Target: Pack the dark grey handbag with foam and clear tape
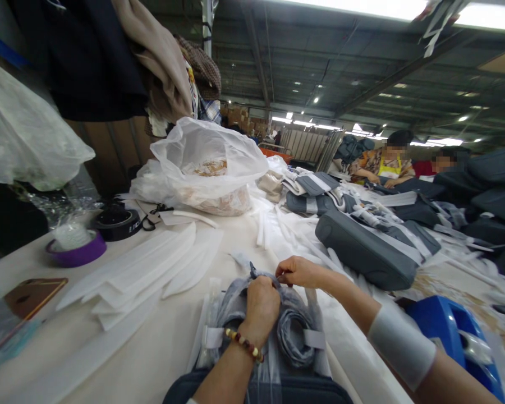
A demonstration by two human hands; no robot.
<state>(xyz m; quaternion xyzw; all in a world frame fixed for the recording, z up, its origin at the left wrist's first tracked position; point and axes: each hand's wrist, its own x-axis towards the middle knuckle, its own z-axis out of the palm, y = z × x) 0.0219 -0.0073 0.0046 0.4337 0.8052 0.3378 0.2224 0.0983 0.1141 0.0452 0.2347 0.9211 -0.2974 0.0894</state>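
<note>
A dark grey bag (307,387) lies in front of me, its straps rolled up and covered in clear plastic film. One rolled strap (294,336) shows to the right of my wrist, with a white band around its side. My left hand (262,306), a beaded bracelet at its wrist, is closed over the plastic-wrapped handle (235,294) at the bag's top. Just to its right, my right hand (298,271) pinches the same wrapped handle with thumb and fingers. What lies under the left fingers is partly hidden.
White foam sheets (151,264), a purple tape roll (76,249), a black roll (115,223) and a phone (36,294) lie left. An open plastic sack (219,196) stands behind. Grey bags (366,247) and a blue tape dispenser (454,331) are right. Two people work beyond.
</note>
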